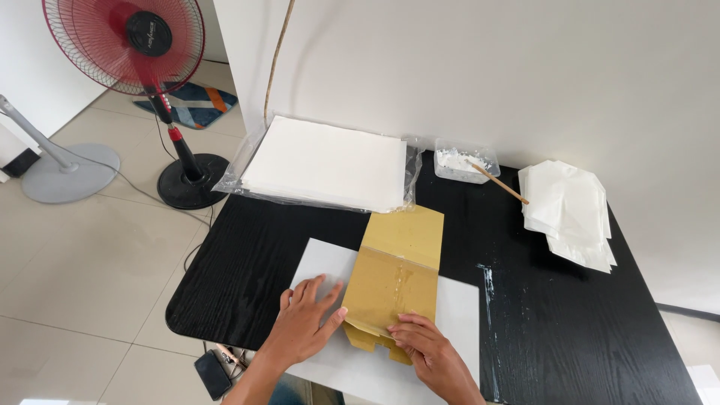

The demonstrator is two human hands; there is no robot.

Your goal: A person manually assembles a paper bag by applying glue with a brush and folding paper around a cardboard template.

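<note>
A tan cardboard template (397, 274) lies lengthwise on a white paper sheet (457, 311) near the front edge of a black table (555, 322). My left hand (304, 322) lies flat with fingers spread on the left side of the sheet, its thumb touching the template's left edge. My right hand (424, 349) presses fingertips on the template's near end, where a notched tab sticks out. Neither hand lifts anything.
A stack of white sheets in clear plastic (326, 165) sits at the table's back left. A small plastic tub of white paste with a wooden stick (465, 161) stands beside it. Folded white paper pieces (570, 214) pile at back right. A red standing fan (127, 45) stands on the tiled floor at left.
</note>
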